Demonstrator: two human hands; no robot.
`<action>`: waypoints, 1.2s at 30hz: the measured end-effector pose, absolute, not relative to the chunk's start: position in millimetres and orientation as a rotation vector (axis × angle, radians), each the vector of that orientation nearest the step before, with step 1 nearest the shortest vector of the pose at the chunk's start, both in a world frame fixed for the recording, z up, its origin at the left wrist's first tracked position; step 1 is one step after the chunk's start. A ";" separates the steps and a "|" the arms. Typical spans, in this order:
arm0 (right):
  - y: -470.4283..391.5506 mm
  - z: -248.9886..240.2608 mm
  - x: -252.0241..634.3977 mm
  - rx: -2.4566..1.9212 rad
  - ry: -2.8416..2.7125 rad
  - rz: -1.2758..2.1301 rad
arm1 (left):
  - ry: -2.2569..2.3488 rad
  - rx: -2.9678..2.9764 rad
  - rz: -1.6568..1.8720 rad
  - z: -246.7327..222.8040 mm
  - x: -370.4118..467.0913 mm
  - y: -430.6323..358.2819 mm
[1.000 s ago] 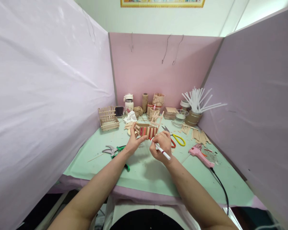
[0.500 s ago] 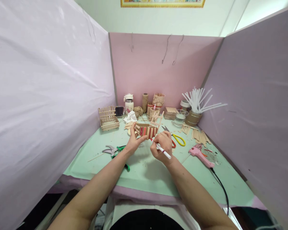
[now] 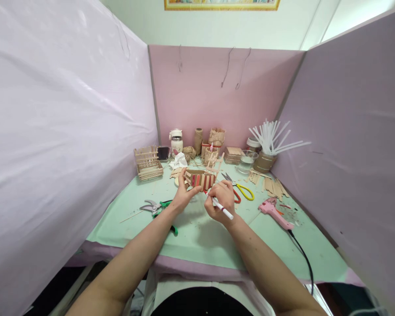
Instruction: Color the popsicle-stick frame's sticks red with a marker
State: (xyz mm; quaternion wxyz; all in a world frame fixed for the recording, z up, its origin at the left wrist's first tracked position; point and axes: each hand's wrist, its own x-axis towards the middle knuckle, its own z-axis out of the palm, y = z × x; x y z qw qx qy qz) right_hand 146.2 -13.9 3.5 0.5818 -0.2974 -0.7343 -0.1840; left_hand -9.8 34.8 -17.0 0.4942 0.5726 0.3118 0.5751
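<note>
A small wooden stick model (image 3: 203, 181) with red and plain stripes is raised above the table's middle. My left hand (image 3: 183, 195) grips its left end between thumb and fingers. In my right hand (image 3: 221, 200) is a white marker (image 3: 224, 210) with a dark red band, held like a pen. Its red tip end is at the model's lower edge; the exact contact is too small to make out. Behind my right hand lie scissors (image 3: 245, 192) with one yellow and one red handle. Green-handled pruning shears (image 3: 154, 207) rest beside my left forearm.
A pink glue gun (image 3: 276, 213) with a black cable lies on the right. Flat wooden sticks (image 3: 270, 185), a clear water bowl (image 3: 246, 161) and a jar of white sticks (image 3: 265, 161) stand behind it. A slatted wooden basket (image 3: 149, 170) is at the back left.
My right hand and the marker have shifted slightly left along the model's lower edge. My left hand still holds the model in nearly the same place.
</note>
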 end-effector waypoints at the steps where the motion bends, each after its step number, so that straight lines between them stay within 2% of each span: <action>1: -14.1 3.8 146.0 -0.693 -1.716 -0.435 | 0.755 1.392 1.394 -17.0 -9.8 34.8; 36: -12.9 3.7 146.7 -0.685 -1.711 -0.448 | 0.753 1.390 1.385 -20.2 -11.0 37.0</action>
